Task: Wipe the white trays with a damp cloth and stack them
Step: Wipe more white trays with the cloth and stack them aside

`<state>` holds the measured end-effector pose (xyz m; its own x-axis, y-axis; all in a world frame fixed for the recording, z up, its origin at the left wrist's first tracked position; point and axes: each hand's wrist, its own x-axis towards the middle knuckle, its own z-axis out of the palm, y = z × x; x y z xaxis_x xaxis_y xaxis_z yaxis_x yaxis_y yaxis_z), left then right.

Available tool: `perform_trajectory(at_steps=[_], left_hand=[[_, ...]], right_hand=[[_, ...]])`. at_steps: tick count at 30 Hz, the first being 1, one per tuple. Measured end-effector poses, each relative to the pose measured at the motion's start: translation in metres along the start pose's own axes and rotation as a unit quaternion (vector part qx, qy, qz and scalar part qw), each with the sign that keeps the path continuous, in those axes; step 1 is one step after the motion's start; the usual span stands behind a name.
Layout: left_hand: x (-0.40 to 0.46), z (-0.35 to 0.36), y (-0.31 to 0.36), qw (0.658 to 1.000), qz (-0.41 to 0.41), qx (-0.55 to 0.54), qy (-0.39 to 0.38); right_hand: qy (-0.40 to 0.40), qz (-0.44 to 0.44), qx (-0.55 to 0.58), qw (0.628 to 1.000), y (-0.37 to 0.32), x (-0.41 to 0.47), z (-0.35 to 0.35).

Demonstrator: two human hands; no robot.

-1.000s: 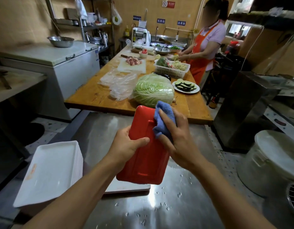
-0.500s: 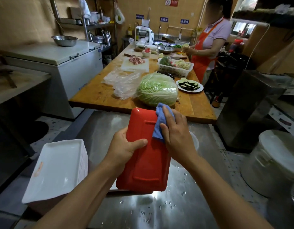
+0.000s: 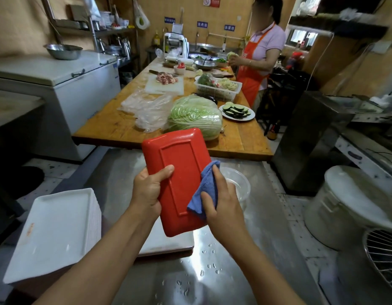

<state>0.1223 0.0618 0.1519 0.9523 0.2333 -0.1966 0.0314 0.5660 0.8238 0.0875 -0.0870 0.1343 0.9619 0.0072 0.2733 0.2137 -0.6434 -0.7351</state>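
Steel counter (image 3: 115, 172) under hands; left hand (image 3: 147, 192) grips red tray (image 3: 181, 172) underside-up, right hand (image 3: 221, 201) presses blue cloth (image 3: 205, 190) to its rt edge; white trays (image 3: 56, 230) stacked left.

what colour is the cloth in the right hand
The cloth is blue, seen in the head view, held by the right hand against a red tray.

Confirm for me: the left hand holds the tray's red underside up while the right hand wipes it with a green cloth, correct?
Not quite: the head view shows the bunched cloth is blue, not green. The rest holds: the left hand holds the red-bottomed rectangular tray while the right hand wipes it.
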Motion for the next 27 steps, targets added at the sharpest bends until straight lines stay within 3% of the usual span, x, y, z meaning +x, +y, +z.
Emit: perform_trajectory(at_steps=[5,8,10,12,14,17,22,27], left_hand=[[0.001,-0.003,-0.004,0.996,-0.023,0.062,-0.054],[0.005,-0.008,0.006,0.992,-0.022,0.103,-0.07],[0.012,-0.013,0.019,0.983,0.023,0.178,-0.044],[0.017,-0.018,0.035,0.944,0.094,0.315,-0.032],[0.02,-0.018,0.049,0.89,0.157,0.418,-0.098],[0.018,-0.017,0.058,0.863,0.112,0.448,-0.205],[0.013,-0.023,0.049,0.887,0.036,0.386,-0.251],[0.007,-0.023,0.034,0.93,0.037,0.314,-0.185]], right_hand=[[0.037,0.079,0.188,0.978,0.004,0.015,-0.015],[0.017,0.072,0.161,0.984,0.008,0.019,-0.023],[-0.026,0.059,0.155,0.986,0.01,0.02,-0.03],[-0.067,0.04,0.159,0.984,0.011,0.023,-0.038],[-0.1,0.022,0.153,0.983,0.013,0.026,-0.048],[-0.152,-0.001,0.144,0.978,0.016,0.032,-0.062],[-0.159,-0.06,0.063,0.983,0.015,0.039,-0.068],[-0.123,-0.175,-0.073,0.974,-0.006,0.043,-0.044]])
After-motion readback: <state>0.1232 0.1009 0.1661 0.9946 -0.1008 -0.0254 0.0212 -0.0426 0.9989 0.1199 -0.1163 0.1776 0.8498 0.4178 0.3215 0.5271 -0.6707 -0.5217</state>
